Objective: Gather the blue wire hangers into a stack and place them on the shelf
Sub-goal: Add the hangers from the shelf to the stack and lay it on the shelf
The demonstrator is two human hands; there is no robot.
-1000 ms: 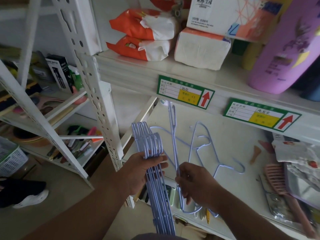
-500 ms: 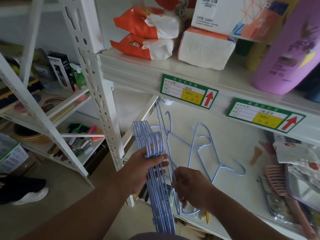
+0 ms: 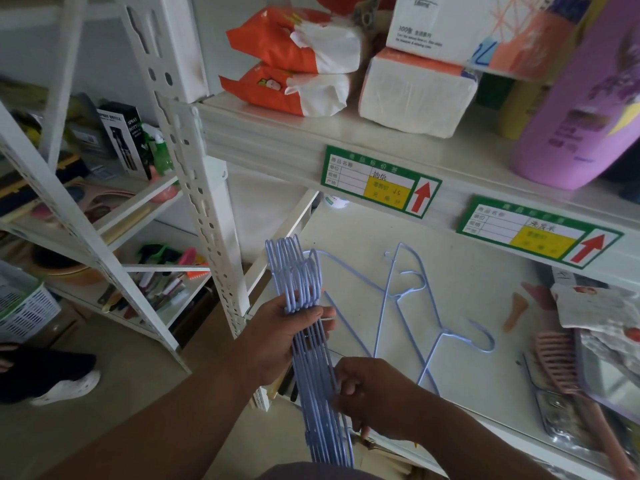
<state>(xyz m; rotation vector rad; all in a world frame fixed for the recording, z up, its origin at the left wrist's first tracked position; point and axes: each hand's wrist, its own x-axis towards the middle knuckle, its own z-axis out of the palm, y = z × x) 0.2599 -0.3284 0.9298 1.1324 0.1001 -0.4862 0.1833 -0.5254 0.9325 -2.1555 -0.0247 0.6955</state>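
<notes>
Hanger now merged into stack (image 3: 313,362); right hand (image 3: 374,396) pressing.

White metal shelving unit (image 3: 398,133) fills 12–3 o'clock; perforated upright (image 3: 204,216) at centre. 2nd rack (image 3: 114,216) at 9 o'clock, w/ cluttered tiers. Beige floor (image 3: 114,386) at 7–8 o'clock. Soft, dim daylight.

Counts, head view. Blue wire hangers: one bunched stack (image 3: 313,344), about seven or eight hooks visible, exact number not resolvable. Loose hangers on the shelf (image 3: 408,306): apparently three, overlapping. Hands: two. Green price labels (image 3: 381,181): two. Orange tissue packs (image 3: 291,64): two. Pink combs (image 3: 564,362): one.
</notes>
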